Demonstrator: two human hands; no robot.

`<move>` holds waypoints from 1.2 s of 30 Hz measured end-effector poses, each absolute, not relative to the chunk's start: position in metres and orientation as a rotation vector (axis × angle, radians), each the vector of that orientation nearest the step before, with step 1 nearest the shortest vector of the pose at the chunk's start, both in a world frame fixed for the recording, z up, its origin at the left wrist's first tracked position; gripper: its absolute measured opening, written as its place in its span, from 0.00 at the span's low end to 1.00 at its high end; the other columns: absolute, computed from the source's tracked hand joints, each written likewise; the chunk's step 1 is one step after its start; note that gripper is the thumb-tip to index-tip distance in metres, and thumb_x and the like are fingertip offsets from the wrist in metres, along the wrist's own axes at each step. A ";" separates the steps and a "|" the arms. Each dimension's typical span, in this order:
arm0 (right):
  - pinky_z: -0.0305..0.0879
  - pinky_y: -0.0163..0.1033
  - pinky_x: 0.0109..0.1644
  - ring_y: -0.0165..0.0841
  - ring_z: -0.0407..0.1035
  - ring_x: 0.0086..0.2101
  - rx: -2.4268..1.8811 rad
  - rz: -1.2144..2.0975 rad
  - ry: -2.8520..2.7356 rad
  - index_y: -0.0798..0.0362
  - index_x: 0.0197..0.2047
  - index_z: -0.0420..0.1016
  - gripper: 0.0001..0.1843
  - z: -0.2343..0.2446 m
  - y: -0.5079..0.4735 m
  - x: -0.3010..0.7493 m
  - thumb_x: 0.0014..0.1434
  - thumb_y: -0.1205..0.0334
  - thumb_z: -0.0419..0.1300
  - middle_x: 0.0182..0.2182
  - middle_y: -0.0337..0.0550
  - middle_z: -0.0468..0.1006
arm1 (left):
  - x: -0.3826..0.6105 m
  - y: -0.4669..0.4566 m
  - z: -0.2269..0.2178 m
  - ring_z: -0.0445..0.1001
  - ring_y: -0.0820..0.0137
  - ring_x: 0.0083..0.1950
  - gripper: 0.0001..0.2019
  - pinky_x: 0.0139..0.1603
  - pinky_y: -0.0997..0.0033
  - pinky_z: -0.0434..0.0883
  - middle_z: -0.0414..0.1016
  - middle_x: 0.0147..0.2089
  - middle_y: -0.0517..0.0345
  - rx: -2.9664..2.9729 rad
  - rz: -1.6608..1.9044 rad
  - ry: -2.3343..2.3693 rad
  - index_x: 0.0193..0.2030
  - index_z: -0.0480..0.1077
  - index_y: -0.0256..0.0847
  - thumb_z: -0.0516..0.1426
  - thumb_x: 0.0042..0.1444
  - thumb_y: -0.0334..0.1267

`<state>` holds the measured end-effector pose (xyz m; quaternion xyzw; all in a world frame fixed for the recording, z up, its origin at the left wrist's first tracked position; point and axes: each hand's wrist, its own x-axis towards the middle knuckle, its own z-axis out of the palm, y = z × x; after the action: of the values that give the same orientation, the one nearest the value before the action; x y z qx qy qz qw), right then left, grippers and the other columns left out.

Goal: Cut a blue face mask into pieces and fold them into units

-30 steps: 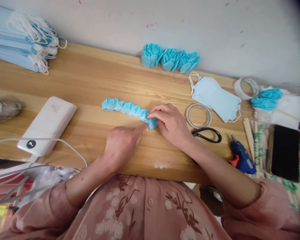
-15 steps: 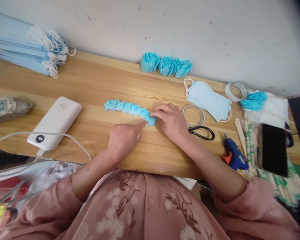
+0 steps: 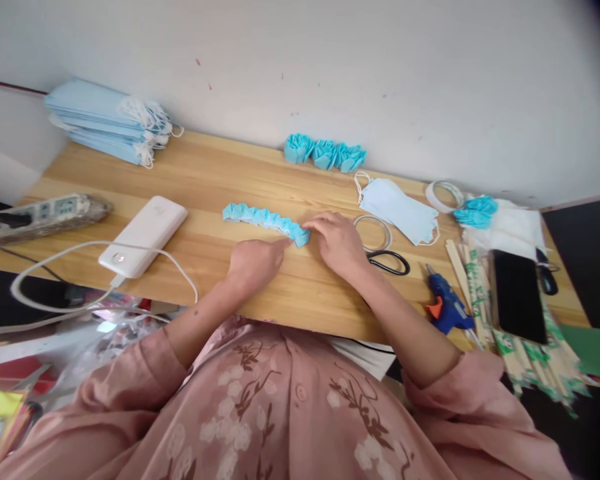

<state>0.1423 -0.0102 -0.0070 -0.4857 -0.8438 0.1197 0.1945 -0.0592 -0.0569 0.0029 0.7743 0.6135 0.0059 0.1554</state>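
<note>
Near the middle of the tabletop (image 3: 280,293), a folded blue strip (image 3: 265,219) lies flat, running from upper left to lower right, its pleats rising in a row of small peaks. It looks like thin paper or soft non-woven cloth, so it should be very light, easily bent, and hardly slippery; the creases would probably crush under a hard squeeze. A gentle hold at the plain lower edge or at either end seems kindest to the folds. At its right end the right hand (image 3: 339,241) reaches in with fingers gathered loosely, thumb and forefinger close together at the strip; whether they pinch it or only press, I cannot tell. The left hand (image 3: 256,263) is mostly curled, its forefinger stretched to the strip's lower edge near that same end, with its grip unclear. The wood is pale and smooth, backed by a grey wall (image 3: 250,87) with small pinkish marks. Blue paper flowers (image 3: 325,155) stand along that wall, a power bank (image 3: 145,233) lies to the left, and a glue gun (image 3: 449,305) to the right.
</note>
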 end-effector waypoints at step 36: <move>0.72 0.44 0.45 0.38 0.74 0.41 -1.183 0.348 -2.018 0.53 0.45 0.77 0.17 -0.039 -0.157 0.181 0.60 0.77 0.51 0.39 0.48 0.81 | -0.138 0.072 -0.012 0.68 0.47 0.59 0.22 0.57 0.48 0.65 0.72 0.57 0.38 2.376 0.266 2.011 0.51 0.74 0.34 0.52 0.65 0.51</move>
<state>0.1814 -0.1574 -0.0391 -0.4631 -0.7897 0.1361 0.3786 -0.1378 0.0715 -0.0117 0.7605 0.6437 0.0850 0.0088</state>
